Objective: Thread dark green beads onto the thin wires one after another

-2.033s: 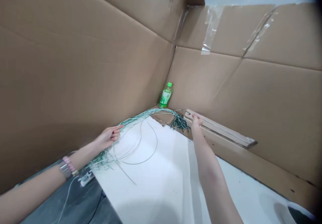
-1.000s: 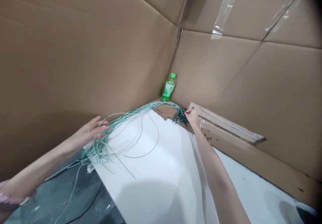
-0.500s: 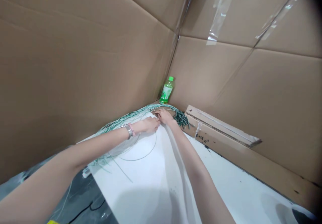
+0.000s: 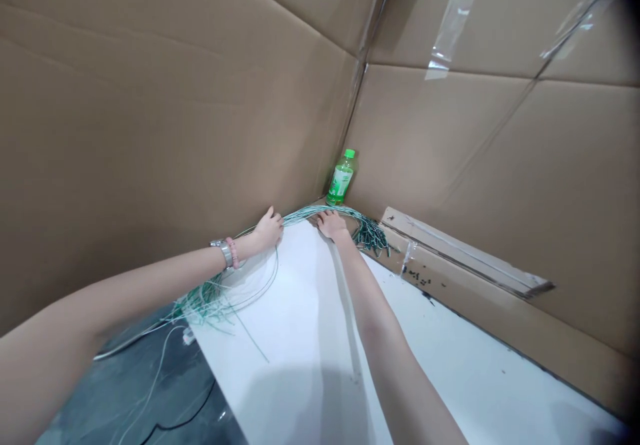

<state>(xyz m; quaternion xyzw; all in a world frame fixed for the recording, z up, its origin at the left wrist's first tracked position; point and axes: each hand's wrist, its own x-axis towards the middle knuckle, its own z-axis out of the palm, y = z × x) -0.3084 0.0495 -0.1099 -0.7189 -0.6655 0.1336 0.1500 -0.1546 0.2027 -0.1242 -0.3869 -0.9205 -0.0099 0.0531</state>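
A long bundle of thin green and white wires (image 4: 305, 213) curves along the far edge of a white board (image 4: 295, 298). My left hand (image 4: 267, 232), with a watch and a pink bracelet at the wrist, is closed around this bundle, its thumb raised. To the right, my right hand (image 4: 331, 224) lies beside the bundle at the board's far corner, its fingers spread forward and their tips close to the wires. Dark green wire ends (image 4: 371, 234) fan out beyond it. Loose wire ends (image 4: 207, 305) spread over the board's left edge.
A green-capped bottle (image 4: 341, 178) stands in the corner between tall cardboard walls (image 4: 175, 112). A cardboard ledge (image 4: 465, 252) runs along the right side. At lower left, a black cable (image 4: 183, 424) and a white cable lie on the grey floor (image 4: 125, 385).
My left hand has moved left, away from my right hand, and onto the wire bundle. My right hand stays near the corner, its fingers now more spread. The view has shifted slightly.
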